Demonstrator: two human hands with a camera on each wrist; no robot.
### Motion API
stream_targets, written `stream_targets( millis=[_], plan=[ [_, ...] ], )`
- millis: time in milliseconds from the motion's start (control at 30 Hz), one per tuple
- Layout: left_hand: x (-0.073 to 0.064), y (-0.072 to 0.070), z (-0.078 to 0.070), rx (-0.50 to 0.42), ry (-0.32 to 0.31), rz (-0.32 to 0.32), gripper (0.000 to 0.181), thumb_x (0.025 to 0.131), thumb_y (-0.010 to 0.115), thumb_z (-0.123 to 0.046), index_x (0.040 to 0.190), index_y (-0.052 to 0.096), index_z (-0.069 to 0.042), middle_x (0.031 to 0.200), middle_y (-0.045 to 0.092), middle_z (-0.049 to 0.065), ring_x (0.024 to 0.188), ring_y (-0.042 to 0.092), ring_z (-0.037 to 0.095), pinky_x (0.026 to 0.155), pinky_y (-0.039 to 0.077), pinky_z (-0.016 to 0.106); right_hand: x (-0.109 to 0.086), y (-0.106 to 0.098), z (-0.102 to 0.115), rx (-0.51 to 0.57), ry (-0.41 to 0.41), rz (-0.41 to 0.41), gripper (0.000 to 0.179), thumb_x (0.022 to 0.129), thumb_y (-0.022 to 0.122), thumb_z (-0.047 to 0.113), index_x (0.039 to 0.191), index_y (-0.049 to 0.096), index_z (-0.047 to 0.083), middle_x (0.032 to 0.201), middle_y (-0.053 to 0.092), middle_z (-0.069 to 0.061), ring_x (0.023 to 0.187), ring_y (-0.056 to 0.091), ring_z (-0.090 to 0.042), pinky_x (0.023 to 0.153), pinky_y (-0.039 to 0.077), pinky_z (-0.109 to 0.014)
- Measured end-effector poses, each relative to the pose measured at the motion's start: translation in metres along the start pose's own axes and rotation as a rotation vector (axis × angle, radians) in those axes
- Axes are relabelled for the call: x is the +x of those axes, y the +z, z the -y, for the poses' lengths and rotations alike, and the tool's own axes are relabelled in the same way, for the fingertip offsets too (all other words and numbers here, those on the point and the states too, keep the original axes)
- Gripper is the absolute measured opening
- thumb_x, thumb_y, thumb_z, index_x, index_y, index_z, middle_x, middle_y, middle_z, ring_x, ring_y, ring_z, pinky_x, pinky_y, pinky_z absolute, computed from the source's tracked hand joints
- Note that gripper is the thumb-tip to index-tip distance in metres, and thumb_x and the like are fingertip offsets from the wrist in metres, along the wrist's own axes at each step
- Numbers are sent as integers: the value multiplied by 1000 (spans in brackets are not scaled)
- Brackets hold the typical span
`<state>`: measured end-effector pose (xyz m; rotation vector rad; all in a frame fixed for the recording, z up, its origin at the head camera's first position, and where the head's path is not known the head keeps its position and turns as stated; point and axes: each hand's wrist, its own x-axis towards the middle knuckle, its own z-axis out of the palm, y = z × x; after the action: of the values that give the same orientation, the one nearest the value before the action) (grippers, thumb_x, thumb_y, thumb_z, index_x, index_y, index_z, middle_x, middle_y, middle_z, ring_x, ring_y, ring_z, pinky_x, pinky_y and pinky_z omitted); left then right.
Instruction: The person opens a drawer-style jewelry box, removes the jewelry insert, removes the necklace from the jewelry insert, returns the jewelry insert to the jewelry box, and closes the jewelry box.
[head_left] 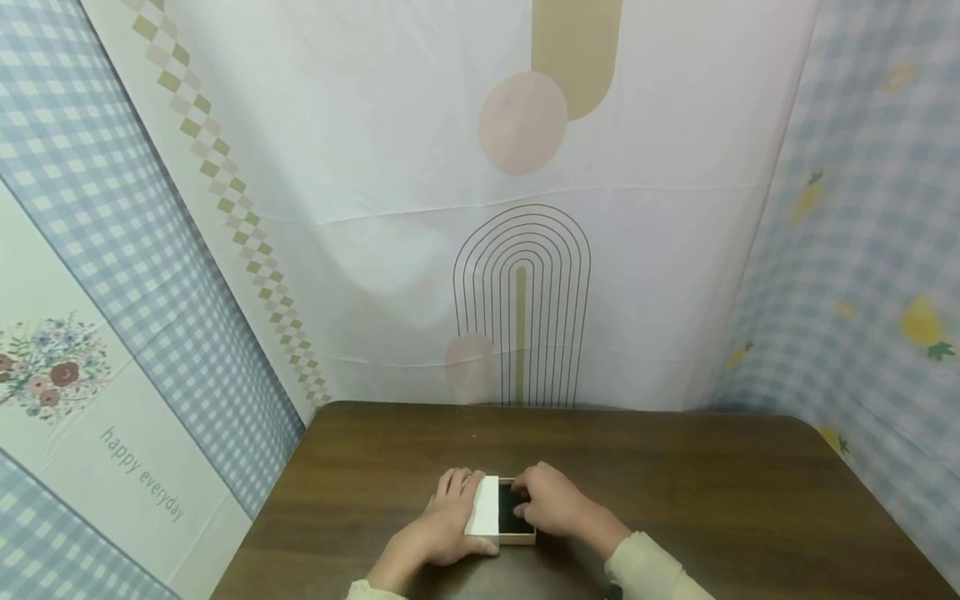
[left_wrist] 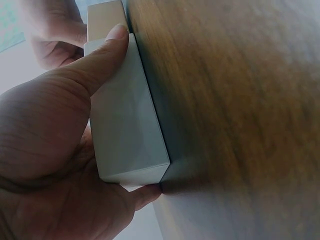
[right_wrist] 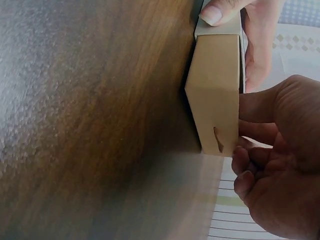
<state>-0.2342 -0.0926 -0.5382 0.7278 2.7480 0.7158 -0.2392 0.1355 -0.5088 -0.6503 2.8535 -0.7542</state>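
The left hand (head_left: 450,517) grasps a smooth, matte white cover (head_left: 486,507) of crisp rectangular shape, its thumb flat along the near side wall and its other fingers round the far side. From the open end of that cover, just past the left thumb tip, a shallow tan tray (head_left: 517,540) of plain, cardboard-like material sticks out, partly drawn from the cover. A small curved slot (right_wrist: 218,140) cuts its end face, below the right fingers. Under the right fingertips lies a black, flat-looking interior (head_left: 507,521). The right hand (head_left: 551,497) has its fingers bent, with thumb and forefinger reaching over the tray's open top; whether they pinch anything there I cannot tell. Beneath both hands is a dark brown table (head_left: 697,483) with streaky wood grain and rounded far corners. Beyond the fingertips hangs a white cloth (head_left: 390,167), lightly creased and printed with thin nested arches. To the left of the left fingers, a blue gingham cloth (head_left: 217,333) has a white panel reading "happy everyday" (head_left: 142,473) in slim grey letters beside printed flowers (head_left: 52,367)
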Motion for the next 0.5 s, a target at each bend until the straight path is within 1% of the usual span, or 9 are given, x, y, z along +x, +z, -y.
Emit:
stream_targets(
  millis=[67,167,267,367,400,500],
  plan=[
    [1,2,2,-8,0,-4,114,81,89,-55,163,29,-4,164,35,25,156,26,48,123,35,69,1,1,-3,55,-11,-12,24,90,82,11,110,79,-2,98,76,-8,89,64,-15,79,58,-37],
    [1,2,2,-4,8,-8,114,81,89,-56,163,29,-4,163,35,25,155,27,48,122,35,69,1,4,-8,114,-29,-32,20,91,80,10,108,79,-1,99,77,-9,88,67,-16,78,59,-37],
    [-1,0,0,-1,11,-7,113,82,88,-56,163,28,-5,163,35,25,155,27,48,123,35,69,1,5,-12,194,-18,-36,19,93,77,11,109,79,0,102,78,-10,89,67,-17,77,58,-37],
    [-3,-4,-4,13,24,-8,112,82,89,-54,163,29,-5,162,37,25,153,29,48,121,37,69,2,5,-16,267,-4,-37,19,95,75,12,109,79,0,106,79,-11,92,68,-18,79,58,-38],
    [-4,-5,-5,8,19,-3,111,82,89,-53,163,30,-5,162,37,25,153,28,48,122,36,69,2,5,-17,288,2,-35,19,95,74,12,110,79,0,107,79,-12,94,68,-19,81,58,-39],
    [-6,-10,-9,11,23,10,111,82,90,-52,163,30,-4,162,37,25,153,29,47,122,37,69,1,5,-19,321,14,-32,19,95,73,13,110,78,1,111,79,-13,98,70,-22,85,60,-44]
  ],
)
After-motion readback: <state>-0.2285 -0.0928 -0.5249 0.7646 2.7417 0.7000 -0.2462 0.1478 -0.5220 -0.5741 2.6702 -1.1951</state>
